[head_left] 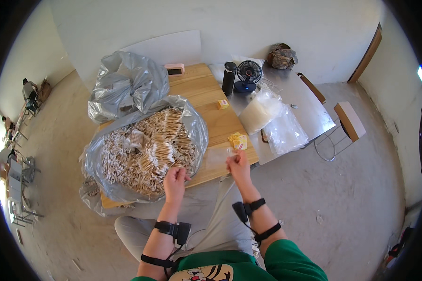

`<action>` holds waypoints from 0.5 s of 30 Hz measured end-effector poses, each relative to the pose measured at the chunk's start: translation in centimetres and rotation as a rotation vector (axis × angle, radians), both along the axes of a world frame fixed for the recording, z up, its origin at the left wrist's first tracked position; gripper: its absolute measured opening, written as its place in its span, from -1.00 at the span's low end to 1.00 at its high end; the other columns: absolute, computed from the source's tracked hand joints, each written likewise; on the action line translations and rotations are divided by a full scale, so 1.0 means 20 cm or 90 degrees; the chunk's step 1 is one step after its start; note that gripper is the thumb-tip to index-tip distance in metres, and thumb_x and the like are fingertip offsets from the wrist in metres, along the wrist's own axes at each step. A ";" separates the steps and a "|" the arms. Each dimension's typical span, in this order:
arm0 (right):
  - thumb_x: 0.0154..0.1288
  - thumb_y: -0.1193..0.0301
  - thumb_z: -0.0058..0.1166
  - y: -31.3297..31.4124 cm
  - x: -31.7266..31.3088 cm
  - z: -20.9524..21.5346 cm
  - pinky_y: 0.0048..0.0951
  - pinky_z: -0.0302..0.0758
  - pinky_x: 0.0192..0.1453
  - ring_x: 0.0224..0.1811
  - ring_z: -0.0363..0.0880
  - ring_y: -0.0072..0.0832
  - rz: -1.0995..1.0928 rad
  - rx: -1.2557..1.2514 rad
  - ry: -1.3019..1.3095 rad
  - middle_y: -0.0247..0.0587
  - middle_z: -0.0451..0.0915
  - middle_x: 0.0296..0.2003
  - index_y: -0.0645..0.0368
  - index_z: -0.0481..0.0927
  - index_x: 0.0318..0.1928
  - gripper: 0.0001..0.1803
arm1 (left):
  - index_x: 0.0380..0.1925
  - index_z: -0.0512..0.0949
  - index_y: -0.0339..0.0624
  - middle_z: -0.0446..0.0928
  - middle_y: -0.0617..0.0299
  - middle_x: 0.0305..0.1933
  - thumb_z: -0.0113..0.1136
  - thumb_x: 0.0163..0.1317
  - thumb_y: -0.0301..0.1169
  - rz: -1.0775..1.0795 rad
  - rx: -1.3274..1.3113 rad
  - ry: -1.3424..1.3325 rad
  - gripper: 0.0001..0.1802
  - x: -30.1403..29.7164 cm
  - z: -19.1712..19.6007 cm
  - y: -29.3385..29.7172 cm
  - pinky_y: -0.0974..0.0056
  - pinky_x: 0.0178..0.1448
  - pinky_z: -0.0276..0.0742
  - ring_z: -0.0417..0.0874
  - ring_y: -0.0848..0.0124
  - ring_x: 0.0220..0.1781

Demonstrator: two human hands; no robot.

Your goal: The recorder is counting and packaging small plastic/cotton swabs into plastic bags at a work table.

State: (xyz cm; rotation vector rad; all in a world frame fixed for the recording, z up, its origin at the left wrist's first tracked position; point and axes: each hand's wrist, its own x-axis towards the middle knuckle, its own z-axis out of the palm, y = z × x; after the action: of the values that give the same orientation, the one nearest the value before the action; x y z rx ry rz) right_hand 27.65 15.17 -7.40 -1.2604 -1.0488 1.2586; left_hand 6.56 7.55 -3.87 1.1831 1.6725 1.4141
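A large grey plastic bag (201, 136) lies open on the wooden table, heaped with cotton swabs (150, 154). My left hand (175, 181) is at the bag's near right edge, fingers curled and pinched together; whatever is between them is too small to make out. To its right, my right hand (239, 165) pinches the edge of a small clear plastic bag (216, 157) lying flat by the table's front edge. Just beyond that hand are several yellow printed cards (238, 140). A bundle of swabs (136, 138) with a wrapped look rests on the heap.
Another grey plastic bag (126, 84) stands behind the heap, near a pink-framed device (175, 70). A small yellow box (222, 104) sits farther back. On the metal table (309, 110) are a black bottle (229, 77), a fan (248, 75) and clear plastic bags (286, 133). Other people sit far left.
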 end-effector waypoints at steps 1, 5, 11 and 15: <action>0.17 0.56 0.10 0.07 0.05 -0.08 -0.52 0.37 -0.52 -0.56 0.43 -0.57 -0.003 0.001 -0.004 -0.33 0.43 -0.57 0.21 0.31 0.01 -0.60 | -0.43 0.47 -0.28 0.52 0.29 -0.61 0.07 0.30 -0.40 -0.003 0.001 -0.004 -0.82 -0.03 -0.01 -0.01 0.48 -0.44 0.33 0.49 0.60 -0.56; 0.12 0.53 0.12 0.25 0.07 -0.18 -0.35 0.42 -0.44 -0.51 0.51 -0.31 -0.056 0.082 -0.362 -0.12 0.51 -0.49 0.23 0.32 0.00 -0.58 | -0.42 0.48 -0.29 0.52 0.25 -0.60 0.07 0.29 -0.39 0.090 -0.022 0.013 -0.82 -0.20 0.02 -0.05 0.45 -0.45 0.34 0.51 0.56 -0.58; 0.08 0.46 0.13 0.19 -0.08 -0.13 -0.10 0.36 -0.01 -0.08 0.41 0.01 -0.150 0.283 -0.720 0.05 0.46 -0.17 0.22 0.36 -0.01 -0.57 | -0.34 0.53 -0.20 0.55 0.12 -0.25 0.17 0.15 -0.40 0.183 0.076 0.354 -0.88 -0.39 0.02 -0.01 0.17 -0.13 0.43 0.54 0.13 -0.19; 0.04 0.50 0.12 0.02 -0.22 0.05 -0.10 0.30 0.04 -0.01 0.35 0.01 -0.140 0.416 -0.632 0.02 0.44 -0.15 0.22 0.39 -0.02 -0.58 | -0.14 0.54 -0.12 0.41 0.08 0.09 0.23 0.07 -0.39 0.069 0.163 0.552 -0.70 -0.39 0.14 0.14 0.05 0.20 0.28 0.37 0.06 0.15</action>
State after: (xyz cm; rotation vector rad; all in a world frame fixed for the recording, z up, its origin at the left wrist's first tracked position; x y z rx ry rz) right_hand 23.27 15.64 -6.35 -1.4025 -1.7553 -0.0019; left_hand -1.28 10.32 -0.99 2.0820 2.1695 1.2762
